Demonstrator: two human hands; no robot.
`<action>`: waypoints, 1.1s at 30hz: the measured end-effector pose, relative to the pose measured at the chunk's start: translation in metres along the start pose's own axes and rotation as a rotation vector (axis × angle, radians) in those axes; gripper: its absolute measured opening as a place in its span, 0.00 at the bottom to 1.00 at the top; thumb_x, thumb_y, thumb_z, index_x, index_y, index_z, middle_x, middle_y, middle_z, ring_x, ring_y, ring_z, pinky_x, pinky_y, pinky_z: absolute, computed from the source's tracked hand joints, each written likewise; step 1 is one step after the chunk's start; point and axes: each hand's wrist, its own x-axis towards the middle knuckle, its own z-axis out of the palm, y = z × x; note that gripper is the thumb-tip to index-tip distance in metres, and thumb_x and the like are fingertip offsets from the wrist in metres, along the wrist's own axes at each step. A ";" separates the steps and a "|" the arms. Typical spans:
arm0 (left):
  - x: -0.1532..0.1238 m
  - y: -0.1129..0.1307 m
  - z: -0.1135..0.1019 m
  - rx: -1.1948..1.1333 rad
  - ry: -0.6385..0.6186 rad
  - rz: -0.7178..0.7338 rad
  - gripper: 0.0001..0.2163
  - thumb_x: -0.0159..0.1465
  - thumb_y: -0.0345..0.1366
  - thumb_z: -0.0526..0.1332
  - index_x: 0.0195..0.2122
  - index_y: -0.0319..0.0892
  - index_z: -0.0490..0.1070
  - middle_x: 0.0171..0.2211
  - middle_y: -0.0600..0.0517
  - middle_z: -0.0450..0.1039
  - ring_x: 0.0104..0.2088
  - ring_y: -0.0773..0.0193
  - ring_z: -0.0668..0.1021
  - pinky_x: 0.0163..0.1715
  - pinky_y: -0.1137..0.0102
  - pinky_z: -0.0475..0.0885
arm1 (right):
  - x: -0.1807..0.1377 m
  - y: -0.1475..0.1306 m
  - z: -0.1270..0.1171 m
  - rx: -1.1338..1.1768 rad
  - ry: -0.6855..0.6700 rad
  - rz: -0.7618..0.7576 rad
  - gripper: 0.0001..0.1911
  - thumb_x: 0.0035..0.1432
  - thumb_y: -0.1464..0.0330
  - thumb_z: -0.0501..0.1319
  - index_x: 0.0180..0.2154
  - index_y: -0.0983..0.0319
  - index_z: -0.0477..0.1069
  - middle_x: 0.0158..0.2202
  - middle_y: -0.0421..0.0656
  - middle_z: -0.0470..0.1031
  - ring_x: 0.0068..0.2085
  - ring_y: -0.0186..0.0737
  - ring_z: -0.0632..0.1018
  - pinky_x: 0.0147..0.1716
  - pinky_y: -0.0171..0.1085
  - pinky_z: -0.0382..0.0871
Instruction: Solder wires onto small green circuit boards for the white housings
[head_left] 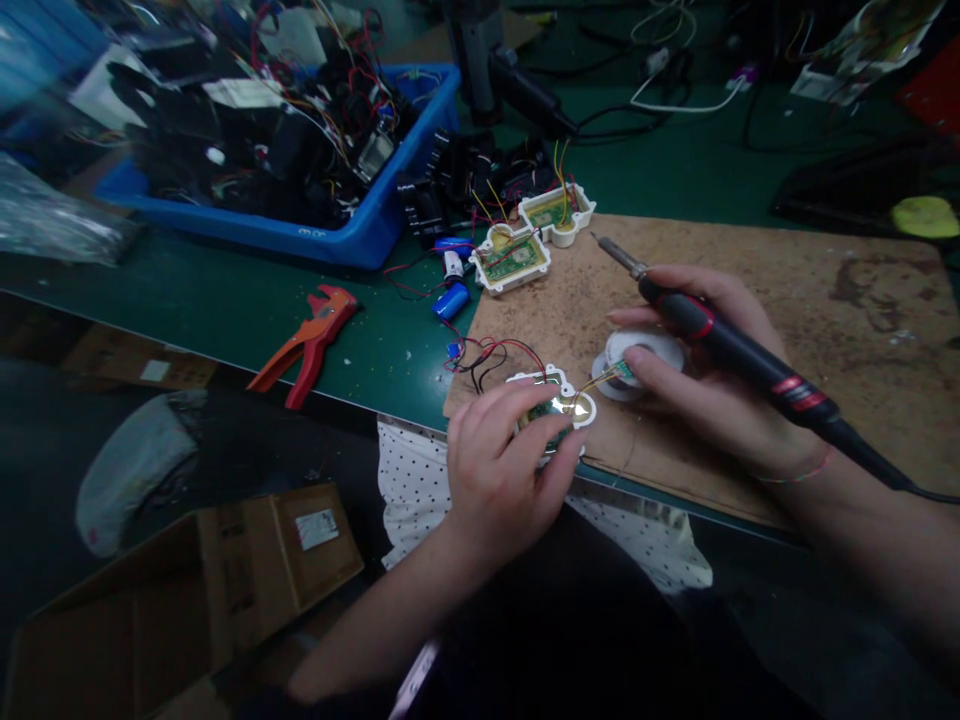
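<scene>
My left hand [502, 465] grips a small white housing with a green circuit board [559, 405] at the near edge of a brown work board [787, 300]. Red, black and yellow wires run out of the housing. My right hand [705, 360] holds a black and red soldering iron [720, 335], its metal tip pointing up and left. The fingers of that hand also pinch a small green part on yellow wires beside a solder spool [641, 355]. Two more white housings with green boards [514, 258] lie at the board's far left corner.
A blue bin [360, 235] full of black parts and wires stands at the back left on the green table. Orange-red wire strippers [311, 340] lie near the table's front edge. Blue cylindrical cells [451, 300] lie by the housings. Cardboard boxes [217, 590] sit on the floor.
</scene>
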 end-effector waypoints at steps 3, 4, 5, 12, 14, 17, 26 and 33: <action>-0.001 0.000 0.000 0.001 -0.005 0.007 0.06 0.62 0.35 0.70 0.41 0.46 0.79 0.48 0.50 0.81 0.53 0.55 0.79 0.53 0.56 0.72 | 0.000 -0.002 0.001 -0.003 0.004 0.013 0.29 0.54 0.64 0.72 0.56 0.47 0.69 0.58 0.42 0.73 0.53 0.50 0.81 0.53 0.49 0.81; -0.001 0.000 0.000 0.002 -0.006 0.008 0.06 0.63 0.35 0.70 0.41 0.46 0.79 0.49 0.50 0.81 0.53 0.55 0.79 0.53 0.56 0.71 | 0.000 -0.002 0.001 -0.005 0.005 0.017 0.29 0.54 0.64 0.72 0.56 0.47 0.69 0.57 0.42 0.74 0.53 0.50 0.81 0.53 0.50 0.81; -0.001 0.000 0.000 0.002 -0.008 0.004 0.06 0.63 0.35 0.70 0.41 0.46 0.79 0.49 0.50 0.81 0.53 0.55 0.79 0.53 0.56 0.71 | 0.000 -0.003 0.001 -0.005 0.004 0.019 0.29 0.54 0.63 0.72 0.56 0.47 0.69 0.57 0.42 0.74 0.53 0.50 0.81 0.54 0.50 0.81; -0.001 0.000 0.000 -0.005 0.006 -0.006 0.06 0.63 0.36 0.69 0.42 0.45 0.79 0.49 0.49 0.81 0.52 0.55 0.80 0.52 0.56 0.72 | -0.001 -0.004 0.002 0.007 0.005 0.031 0.29 0.53 0.63 0.73 0.56 0.45 0.70 0.58 0.42 0.73 0.54 0.52 0.81 0.53 0.52 0.81; -0.002 -0.001 0.001 -0.016 0.009 -0.015 0.07 0.63 0.35 0.69 0.42 0.45 0.79 0.49 0.49 0.81 0.52 0.55 0.80 0.53 0.56 0.72 | -0.001 -0.004 0.002 0.005 0.005 0.024 0.30 0.53 0.63 0.73 0.56 0.45 0.70 0.57 0.42 0.73 0.54 0.52 0.81 0.54 0.53 0.80; -0.001 -0.002 0.001 -0.044 0.003 -0.035 0.06 0.64 0.34 0.68 0.42 0.44 0.79 0.49 0.49 0.81 0.53 0.55 0.80 0.53 0.56 0.72 | 0.000 -0.004 0.002 -0.012 0.009 0.018 0.29 0.53 0.63 0.73 0.56 0.46 0.70 0.55 0.42 0.74 0.53 0.51 0.81 0.55 0.52 0.79; 0.016 -0.001 -0.003 -0.128 0.009 -0.065 0.05 0.64 0.31 0.66 0.41 0.44 0.79 0.48 0.49 0.80 0.51 0.56 0.79 0.53 0.56 0.72 | 0.000 -0.002 0.001 0.010 0.014 -0.006 0.30 0.52 0.66 0.73 0.56 0.49 0.70 0.57 0.45 0.73 0.52 0.49 0.82 0.54 0.48 0.79; 0.034 -0.001 0.000 -0.159 -0.043 -0.095 0.04 0.66 0.34 0.65 0.40 0.44 0.80 0.49 0.48 0.79 0.49 0.55 0.79 0.53 0.55 0.72 | -0.001 -0.003 0.001 -0.041 0.003 0.012 0.30 0.54 0.65 0.73 0.57 0.48 0.68 0.54 0.43 0.76 0.53 0.49 0.81 0.55 0.51 0.80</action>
